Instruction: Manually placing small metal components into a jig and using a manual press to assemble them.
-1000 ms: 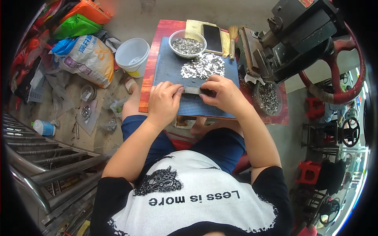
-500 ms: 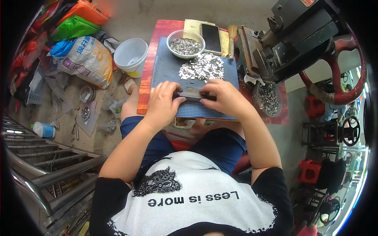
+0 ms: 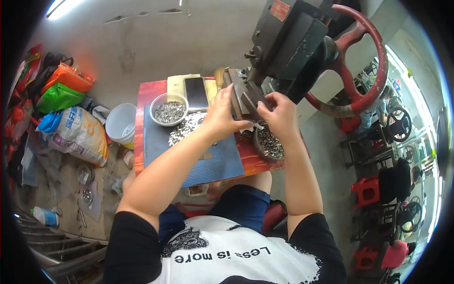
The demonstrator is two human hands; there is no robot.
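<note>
My left hand is at the left side of the press, fingers stretched upward along the edge of its brown metal plate, thumb apart. On the other side of the press bed, my right hand has thumb and fingers bent together at the end of a dark metal bar. Its full length is hard to make out. Below the hands, a clear bowl of small shiny metal pieces stands at the press. Pale and grey small pieces lie heaped on the blue ribbed mat, partly behind my left forearm.
The press has a large red handwheel. A clear bowl of small metal pieces, a phone and a brush are on the red table. A white bucket and sacks stand left; red stools stand right.
Both hands have left the mat, where they held a dark bar, and moved right and forward to the press. The view has turned toward the right.
</note>
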